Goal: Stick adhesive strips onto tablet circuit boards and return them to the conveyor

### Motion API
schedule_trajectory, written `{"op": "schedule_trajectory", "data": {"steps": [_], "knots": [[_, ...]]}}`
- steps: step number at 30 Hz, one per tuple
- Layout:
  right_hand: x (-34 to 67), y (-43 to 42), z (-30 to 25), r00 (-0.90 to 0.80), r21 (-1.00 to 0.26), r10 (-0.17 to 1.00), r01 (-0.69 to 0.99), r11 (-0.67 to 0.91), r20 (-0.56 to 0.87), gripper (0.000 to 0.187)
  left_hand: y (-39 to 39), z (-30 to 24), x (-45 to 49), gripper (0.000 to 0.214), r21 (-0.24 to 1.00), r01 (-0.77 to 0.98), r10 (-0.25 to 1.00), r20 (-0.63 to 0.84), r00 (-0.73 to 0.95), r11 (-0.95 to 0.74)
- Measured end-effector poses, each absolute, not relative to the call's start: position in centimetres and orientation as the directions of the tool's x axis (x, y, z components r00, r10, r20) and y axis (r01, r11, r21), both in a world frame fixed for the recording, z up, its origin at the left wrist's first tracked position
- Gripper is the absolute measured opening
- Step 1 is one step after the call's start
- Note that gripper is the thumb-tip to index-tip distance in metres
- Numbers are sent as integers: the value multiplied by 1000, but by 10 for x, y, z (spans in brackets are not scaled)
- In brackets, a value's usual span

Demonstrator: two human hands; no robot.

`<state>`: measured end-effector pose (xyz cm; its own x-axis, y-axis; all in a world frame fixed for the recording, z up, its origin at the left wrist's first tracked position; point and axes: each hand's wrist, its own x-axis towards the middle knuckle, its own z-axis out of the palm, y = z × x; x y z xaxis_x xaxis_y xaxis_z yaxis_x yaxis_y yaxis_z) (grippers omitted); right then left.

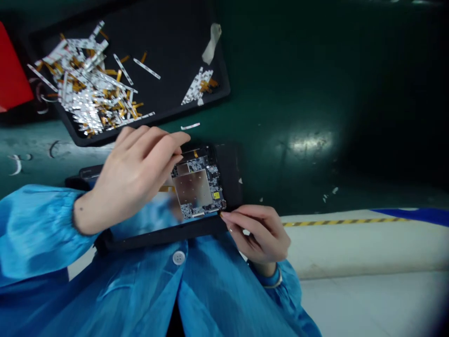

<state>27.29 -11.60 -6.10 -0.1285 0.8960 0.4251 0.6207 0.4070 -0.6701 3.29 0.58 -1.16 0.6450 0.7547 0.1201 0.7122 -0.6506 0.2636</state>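
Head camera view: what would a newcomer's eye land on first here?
The opened device with its bare circuit board sits dead centre, with the left hand reaching over its top edge and the right hand pinching its lower right corner. Next comes the heap of silver and orange strips in the black tray at upper left on the green table.

The tray (175, 37) of strips (87, 84) lies behind the device (230, 171), both on the table (315, 117).
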Motion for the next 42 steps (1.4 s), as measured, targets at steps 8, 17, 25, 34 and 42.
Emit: {"op": "schedule_trajectory", "data": {"steps": [8, 17, 25, 34, 42], "knots": [[283, -122, -63, -375, -507, 789, 614, 605, 486, 21, -21, -14, 60, 18, 502, 455, 575, 107, 811, -736], [278, -113, -54, -407, -433, 756, 638, 637, 512, 9, -15, -17, 73, 12, 611, 482, 633, 39, 773, -627], [274, -109, -46, -425, -425, 773, 658, 621, 471, 10, -19, -12, 46, 2, 621, 428, 609, 102, 786, -656], [270, -106, -30, -476, -412, 826, 717, 563, 302, 17, -35, -25, 31, 26, 527, 312, 463, 180, 868, -790], [265, -108, -22, -453, -403, 852, 751, 523, 261, 19, -37, -34, 34, 31, 563, 266, 448, 213, 868, -782]]}}
